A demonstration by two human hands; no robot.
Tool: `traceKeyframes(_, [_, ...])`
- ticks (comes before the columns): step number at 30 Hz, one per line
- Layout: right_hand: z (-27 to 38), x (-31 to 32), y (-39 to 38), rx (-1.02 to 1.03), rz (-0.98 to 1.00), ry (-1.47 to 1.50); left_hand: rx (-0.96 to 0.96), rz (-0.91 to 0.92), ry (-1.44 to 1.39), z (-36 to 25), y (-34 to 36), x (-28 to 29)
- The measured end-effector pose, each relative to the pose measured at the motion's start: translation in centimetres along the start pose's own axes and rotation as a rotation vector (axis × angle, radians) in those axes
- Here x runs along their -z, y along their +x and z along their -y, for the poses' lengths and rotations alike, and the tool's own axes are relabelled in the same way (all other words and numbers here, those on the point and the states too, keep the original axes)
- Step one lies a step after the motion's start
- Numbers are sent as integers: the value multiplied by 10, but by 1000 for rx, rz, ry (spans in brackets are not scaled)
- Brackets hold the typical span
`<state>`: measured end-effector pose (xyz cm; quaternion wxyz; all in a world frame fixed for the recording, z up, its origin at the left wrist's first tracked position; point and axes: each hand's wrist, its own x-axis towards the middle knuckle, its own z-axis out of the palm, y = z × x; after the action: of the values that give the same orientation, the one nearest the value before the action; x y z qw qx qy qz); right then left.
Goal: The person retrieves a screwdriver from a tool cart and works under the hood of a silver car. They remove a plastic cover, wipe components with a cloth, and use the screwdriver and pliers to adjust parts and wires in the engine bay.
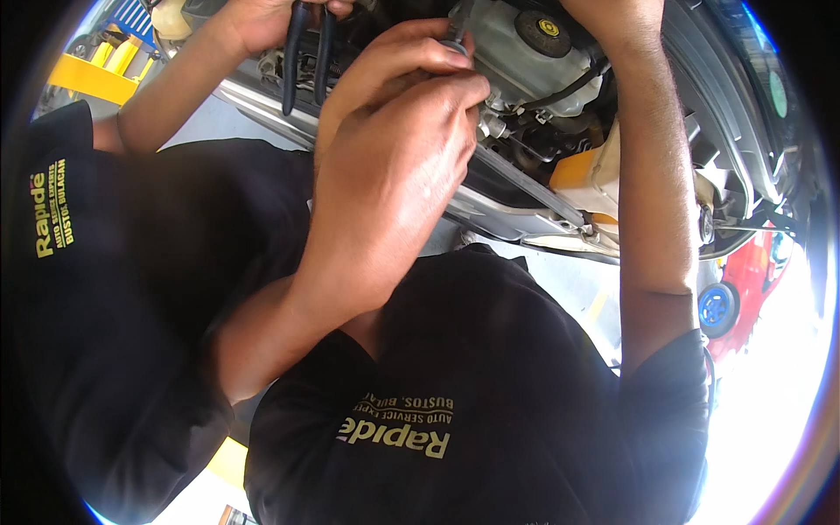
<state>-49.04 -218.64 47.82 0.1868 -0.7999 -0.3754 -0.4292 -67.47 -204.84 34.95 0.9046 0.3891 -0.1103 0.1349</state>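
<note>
My left hand (389, 66) is partly hidden behind a co-worker's hand (398, 175). Its fingers close around a narrow grey piece (461, 24) whose kind I cannot make out. The co-worker's fingers curl just below mine; whatever they hold is hidden. My right hand (612, 16) is at the top edge, beside a translucent fluid reservoir (503, 44) with a black cap (543, 33). Its fingers are outside the picture. At the upper left, the co-worker's other hand (262, 22) holds a tool with two long black handles (297, 66), like pliers.
The open engine bay holds hoses and metal fittings (494, 127) below the reservoir. A pale body edge (525, 206) crosses beneath. The co-worker's torso (219, 210) presses close on my left. A red car (748, 297) stands far right, and yellow equipment (92, 77) far left.
</note>
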Motion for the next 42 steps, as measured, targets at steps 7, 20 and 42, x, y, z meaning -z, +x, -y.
traceKeyframes(7, [3, 3, 3, -54, 77, 36, 72, 22, -22, 21, 18, 44])
traceKeyframes(20, [19, 87, -54, -413, 234, 404, 36, -9, 520, 11, 10, 16])
traceKeyframes(42, [-71, 31, 59, 102, 311, -201, 313, 239, 509, 22, -74, 15])
